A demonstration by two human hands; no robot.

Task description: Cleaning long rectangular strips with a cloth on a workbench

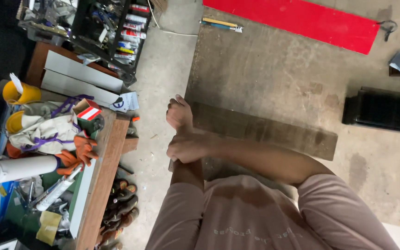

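Gripping one end of a long dark weathered plank, both hands' fingers curled.

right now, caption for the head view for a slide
Both hands, left hand and right hand, grip the end of a dark plank.

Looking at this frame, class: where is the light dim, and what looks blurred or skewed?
Head view: dim, flat light, darkest at the cluttered wooden bench on the frame's left; the long dark wooden plank and both hands, left hand and right hand, look slightly soft; no glare, even on the red flat board; the whole scene appears rotated.
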